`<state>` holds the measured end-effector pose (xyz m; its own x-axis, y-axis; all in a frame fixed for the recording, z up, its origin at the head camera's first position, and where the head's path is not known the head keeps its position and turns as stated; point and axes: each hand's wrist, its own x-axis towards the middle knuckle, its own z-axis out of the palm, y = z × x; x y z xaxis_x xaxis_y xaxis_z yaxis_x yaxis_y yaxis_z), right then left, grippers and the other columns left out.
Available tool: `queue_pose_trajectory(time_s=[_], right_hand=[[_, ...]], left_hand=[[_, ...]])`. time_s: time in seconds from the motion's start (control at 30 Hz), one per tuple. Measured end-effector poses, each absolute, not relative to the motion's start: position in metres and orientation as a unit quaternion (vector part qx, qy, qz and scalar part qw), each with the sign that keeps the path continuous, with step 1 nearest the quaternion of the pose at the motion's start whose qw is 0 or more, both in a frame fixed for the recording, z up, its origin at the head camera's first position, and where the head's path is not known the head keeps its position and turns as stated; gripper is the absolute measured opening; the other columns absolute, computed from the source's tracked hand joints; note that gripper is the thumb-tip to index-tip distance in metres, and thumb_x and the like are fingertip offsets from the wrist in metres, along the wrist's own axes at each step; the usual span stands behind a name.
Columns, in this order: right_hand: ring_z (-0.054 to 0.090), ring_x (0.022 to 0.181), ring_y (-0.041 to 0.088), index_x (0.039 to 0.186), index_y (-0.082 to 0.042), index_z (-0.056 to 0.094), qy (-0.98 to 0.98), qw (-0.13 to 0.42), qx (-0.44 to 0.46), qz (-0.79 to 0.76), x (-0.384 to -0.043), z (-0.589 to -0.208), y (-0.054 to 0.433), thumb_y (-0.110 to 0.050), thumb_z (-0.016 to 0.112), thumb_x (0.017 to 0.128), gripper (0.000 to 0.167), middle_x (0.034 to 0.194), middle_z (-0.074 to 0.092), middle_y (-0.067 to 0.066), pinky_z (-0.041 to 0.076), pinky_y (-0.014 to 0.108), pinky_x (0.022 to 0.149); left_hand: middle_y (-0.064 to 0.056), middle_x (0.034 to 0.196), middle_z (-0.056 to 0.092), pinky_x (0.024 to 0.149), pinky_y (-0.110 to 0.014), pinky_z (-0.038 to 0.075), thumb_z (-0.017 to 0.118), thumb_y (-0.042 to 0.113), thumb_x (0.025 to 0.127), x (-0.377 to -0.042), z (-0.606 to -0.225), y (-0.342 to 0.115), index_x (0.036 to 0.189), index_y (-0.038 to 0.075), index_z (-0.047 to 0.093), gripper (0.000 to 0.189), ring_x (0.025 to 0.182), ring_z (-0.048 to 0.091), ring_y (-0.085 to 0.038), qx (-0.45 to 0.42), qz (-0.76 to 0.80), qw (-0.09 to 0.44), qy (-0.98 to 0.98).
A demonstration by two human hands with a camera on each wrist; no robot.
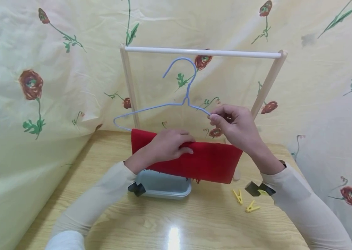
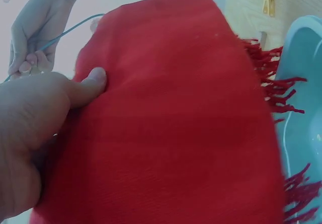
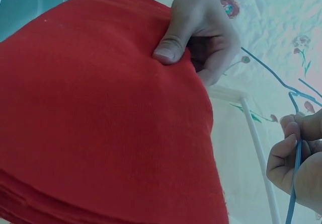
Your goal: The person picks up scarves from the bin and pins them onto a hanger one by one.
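A blue wire hanger (image 1: 152,108) is held up in the head view, its hook pointing upward. Over its lower bar hangs a folded red fringed scarf (image 1: 211,161). My right hand (image 1: 238,128) pinches the hanger's right shoulder between thumb and fingers. At the scarf's top edge, my left hand (image 1: 169,144) grips the cloth, thumb in front and fingers going behind. The left wrist view shows that thumb (image 2: 93,83) pressed on the red cloth, with dark red fringe (image 2: 276,78) along the far side. The hanger's lower bar is mostly hidden by the scarf.
A rack with a white rod (image 1: 200,52) and wooden posts stands behind the hanger. Below the scarf sits a light blue plastic basin (image 1: 166,192). Two yellow clothespins (image 1: 238,197) lie on the wooden table (image 1: 213,225) at the right. Flowered cloth (image 1: 79,76) surrounds the table.
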<state>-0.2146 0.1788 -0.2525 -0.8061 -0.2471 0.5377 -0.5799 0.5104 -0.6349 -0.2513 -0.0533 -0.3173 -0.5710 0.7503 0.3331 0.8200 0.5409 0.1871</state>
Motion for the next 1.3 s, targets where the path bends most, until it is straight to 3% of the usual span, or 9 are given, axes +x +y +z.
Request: queue_pose_trajectory(time_s=[0.17,0.33,0.67,0.97,1.3], right_hand=[[0.062,0.07,0.016,0.103,0.004,0.074,-0.848,0.203,0.241,0.425,-0.215,-0.252,0.18,-0.004,0.069,0.096,0.011,0.089,0.071,0.014,0.053,0.017,0.063],[0.063,0.069,0.014,0.101,0.004,0.074,-0.843,0.205,0.244,0.433,-0.215,-0.253,0.183,-0.002,0.069,0.096,0.009,0.086,0.07,0.014,0.051,0.017,0.061],[0.063,0.069,0.012,0.101,0.004,0.074,-0.843,0.207,0.255,0.426,-0.218,-0.255,0.185,0.0,0.069,0.095,0.009,0.086,0.071,0.014,0.051,0.015,0.063],[0.065,0.069,0.011,0.1,0.005,0.073,-0.847,0.205,0.258,0.418,-0.219,-0.258,0.185,0.0,0.069,0.095,0.008,0.088,0.072,0.015,0.053,0.015,0.066],[0.064,0.07,0.01,0.1,0.004,0.074,-0.854,0.207,0.254,0.403,-0.222,-0.261,0.192,0.0,0.068,0.096,0.008,0.089,0.072,0.014,0.053,0.014,0.066]], left_hand=[[0.006,0.111,0.071,0.083,-0.019,0.054,0.081,0.038,0.087,-0.253,-0.322,-0.058,0.123,0.02,0.073,0.04,0.094,0.067,-0.008,-0.462,-0.166,0.154,-0.858],[0.006,0.112,0.072,0.081,-0.024,0.054,0.076,0.045,0.09,-0.249,-0.321,-0.073,0.125,0.019,0.071,0.044,0.092,0.066,-0.009,-0.436,-0.145,0.138,-0.878],[0.001,0.105,0.077,0.076,-0.025,0.057,0.08,0.033,0.089,-0.246,-0.323,-0.096,0.121,0.016,0.075,0.037,0.085,0.071,-0.013,-0.43,-0.157,0.157,-0.875],[0.002,0.101,0.076,0.073,-0.023,0.056,0.08,0.035,0.089,-0.248,-0.329,-0.101,0.121,0.016,0.075,0.037,0.082,0.069,-0.011,-0.431,-0.158,0.163,-0.873],[-0.002,0.111,0.075,0.077,-0.029,0.058,0.074,0.026,0.094,-0.253,-0.34,-0.118,0.119,0.012,0.075,0.029,0.093,0.072,-0.016,-0.46,-0.161,0.187,-0.853]])
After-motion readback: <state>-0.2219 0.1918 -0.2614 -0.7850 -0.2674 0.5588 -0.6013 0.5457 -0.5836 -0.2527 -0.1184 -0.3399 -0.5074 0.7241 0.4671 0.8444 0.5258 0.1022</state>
